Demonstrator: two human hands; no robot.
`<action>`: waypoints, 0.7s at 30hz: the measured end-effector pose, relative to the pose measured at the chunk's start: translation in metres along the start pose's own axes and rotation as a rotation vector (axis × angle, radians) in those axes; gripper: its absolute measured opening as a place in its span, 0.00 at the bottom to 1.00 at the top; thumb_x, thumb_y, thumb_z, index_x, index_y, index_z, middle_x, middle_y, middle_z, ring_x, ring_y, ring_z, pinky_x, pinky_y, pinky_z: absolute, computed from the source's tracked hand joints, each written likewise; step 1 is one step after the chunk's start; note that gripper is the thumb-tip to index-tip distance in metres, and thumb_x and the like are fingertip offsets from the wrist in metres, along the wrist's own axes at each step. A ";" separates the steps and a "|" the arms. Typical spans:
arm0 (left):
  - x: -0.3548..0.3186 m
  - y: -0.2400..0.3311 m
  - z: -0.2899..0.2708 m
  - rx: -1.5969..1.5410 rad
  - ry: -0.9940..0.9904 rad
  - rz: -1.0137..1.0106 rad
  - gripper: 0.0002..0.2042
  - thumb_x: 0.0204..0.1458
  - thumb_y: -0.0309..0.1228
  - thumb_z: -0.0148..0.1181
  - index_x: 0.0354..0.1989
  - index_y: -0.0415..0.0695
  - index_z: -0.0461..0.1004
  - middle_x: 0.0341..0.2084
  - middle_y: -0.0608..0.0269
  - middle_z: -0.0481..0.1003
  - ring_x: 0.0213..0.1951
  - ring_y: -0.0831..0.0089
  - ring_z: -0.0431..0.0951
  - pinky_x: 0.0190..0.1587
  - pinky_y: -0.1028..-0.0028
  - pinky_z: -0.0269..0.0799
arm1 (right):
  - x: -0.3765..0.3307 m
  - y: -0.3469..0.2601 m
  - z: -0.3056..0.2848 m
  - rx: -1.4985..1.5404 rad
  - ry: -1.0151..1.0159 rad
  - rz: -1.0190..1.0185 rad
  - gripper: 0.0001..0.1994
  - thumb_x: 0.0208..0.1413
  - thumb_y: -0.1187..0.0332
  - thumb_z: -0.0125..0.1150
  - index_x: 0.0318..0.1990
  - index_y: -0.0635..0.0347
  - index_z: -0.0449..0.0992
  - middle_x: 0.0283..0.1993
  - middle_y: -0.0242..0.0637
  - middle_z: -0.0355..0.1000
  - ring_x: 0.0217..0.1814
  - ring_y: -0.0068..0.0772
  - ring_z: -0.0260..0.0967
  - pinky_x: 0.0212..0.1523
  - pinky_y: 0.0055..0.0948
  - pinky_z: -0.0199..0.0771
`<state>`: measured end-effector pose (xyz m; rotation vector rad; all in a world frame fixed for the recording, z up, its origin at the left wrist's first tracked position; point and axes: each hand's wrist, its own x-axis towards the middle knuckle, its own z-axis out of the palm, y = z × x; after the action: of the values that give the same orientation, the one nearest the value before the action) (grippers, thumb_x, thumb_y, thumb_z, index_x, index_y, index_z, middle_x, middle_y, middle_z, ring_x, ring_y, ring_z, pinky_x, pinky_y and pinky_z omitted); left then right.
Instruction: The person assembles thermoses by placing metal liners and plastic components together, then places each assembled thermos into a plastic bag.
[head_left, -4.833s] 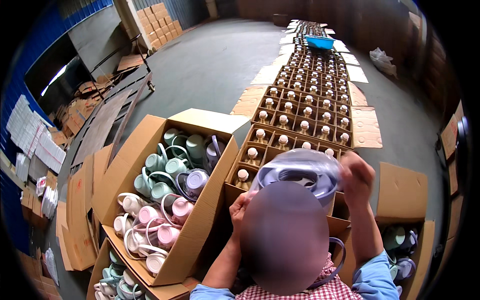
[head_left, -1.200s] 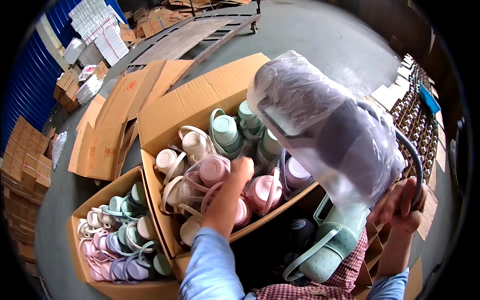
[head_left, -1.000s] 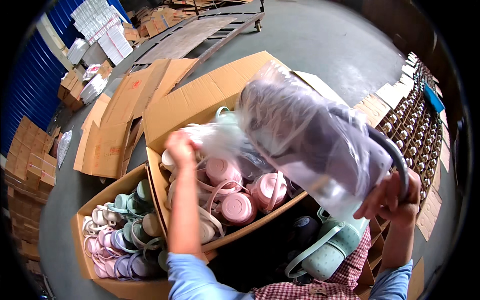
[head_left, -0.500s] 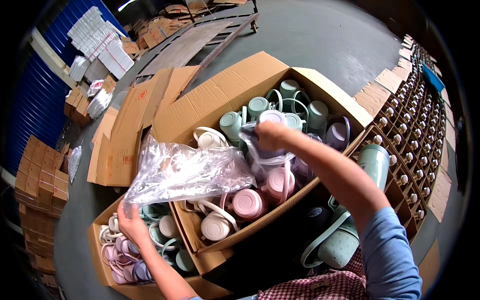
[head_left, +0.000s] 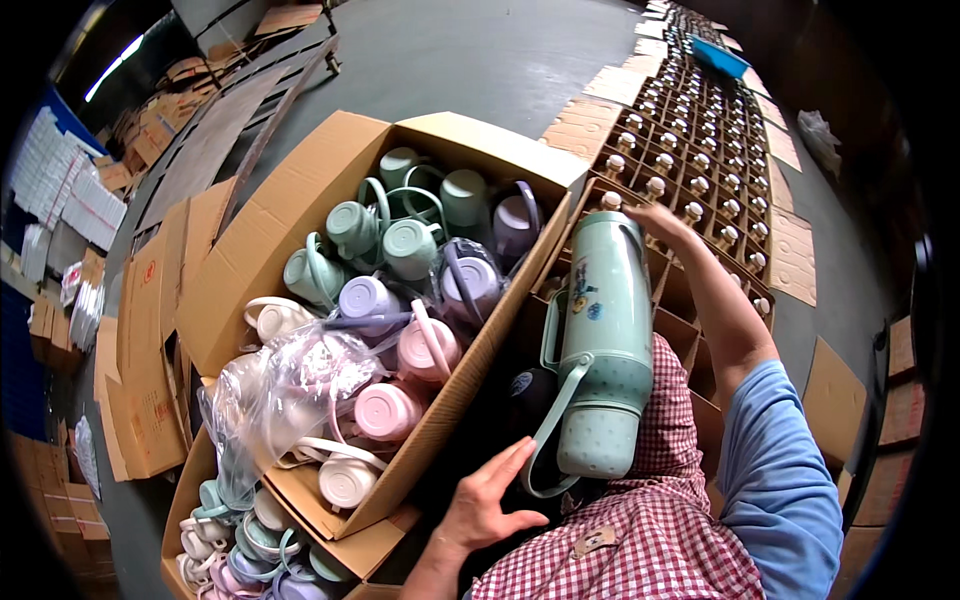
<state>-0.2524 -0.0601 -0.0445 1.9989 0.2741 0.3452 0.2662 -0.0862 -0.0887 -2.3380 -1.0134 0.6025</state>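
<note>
A mint-green vacuum flask with a dotted cap and a carrying handle lies over my lap, its cap end toward me. My right hand is at the flask's far end; its fingers are largely hidden there, so their grip does not show. Beside the carrying handle, my left hand is open, fingers stretched, holding nothing. To the left stands a carton of pastel flasks with handles, including a pink one, a lilac one and a green one. A clear plastic bag lies crumpled over its near-left part.
A smaller carton of pastel lids and cups sits at the lower left. Divided cardboard trays of bottles run along the right, with a blue bin on them. Opened cartons and a metal-framed platform stand farther left.
My view has turned right. Both hands have let go of the plastic bag and moved from the carton to the green flask. A lilac flask in plastic now sits in the carton.
</note>
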 end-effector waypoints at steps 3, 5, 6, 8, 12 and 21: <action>-0.001 0.019 0.038 -0.278 0.038 -0.264 0.41 0.38 0.25 0.72 0.64 0.39 0.57 0.44 0.50 0.76 0.38 0.70 0.80 0.43 0.72 0.76 | -0.043 0.057 0.005 0.514 0.061 0.153 0.25 0.47 0.46 0.64 0.40 0.60 0.78 0.33 0.33 0.71 0.36 0.28 0.66 0.39 0.30 0.63; -0.004 0.017 0.054 -0.245 0.073 -0.260 0.38 0.44 0.19 0.64 0.65 0.38 0.53 0.32 0.54 0.78 0.28 0.71 0.80 0.35 0.73 0.78 | -0.060 0.056 -0.005 0.578 0.192 0.081 0.23 0.41 0.51 0.69 0.36 0.62 0.78 0.34 0.34 0.73 0.38 0.26 0.68 0.42 0.28 0.65; -0.005 0.019 0.064 -0.335 0.097 -0.269 0.36 0.47 0.18 0.61 0.66 0.37 0.51 0.29 0.54 0.77 0.27 0.70 0.80 0.33 0.72 0.79 | -0.062 0.055 -0.018 0.442 0.272 0.046 0.22 0.40 0.54 0.70 0.35 0.64 0.77 0.32 0.36 0.74 0.36 0.26 0.70 0.39 0.28 0.68; -0.002 0.034 0.064 -0.740 0.173 -0.476 0.33 0.50 0.16 0.54 0.66 0.33 0.49 0.27 0.52 0.77 0.26 0.64 0.80 0.31 0.69 0.80 | -0.081 0.023 -0.049 0.322 0.291 -0.050 0.21 0.39 0.56 0.71 0.35 0.65 0.76 0.30 0.37 0.74 0.31 0.27 0.71 0.33 0.28 0.70; 0.010 0.063 0.071 -0.864 0.014 -0.477 0.27 0.54 0.20 0.53 0.63 0.29 0.54 0.38 0.43 0.76 0.31 0.60 0.81 0.33 0.69 0.80 | -0.129 -0.067 -0.084 0.270 0.225 -0.311 0.15 0.42 0.60 0.69 0.28 0.62 0.75 0.24 0.35 0.71 0.25 0.24 0.69 0.28 0.26 0.69; 0.151 0.021 0.027 -0.568 0.472 0.028 0.18 0.59 0.41 0.49 0.37 0.36 0.75 0.27 0.55 0.76 0.25 0.69 0.76 0.30 0.71 0.73 | -0.220 -0.115 -0.059 0.353 0.089 -0.575 0.12 0.50 0.65 0.63 0.22 0.62 0.69 0.17 0.37 0.62 0.19 0.27 0.59 0.24 0.31 0.62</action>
<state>-0.1006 -0.0400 -0.0186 1.3461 0.3928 0.8178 0.1028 -0.2027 0.0686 -1.6460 -1.3364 0.4002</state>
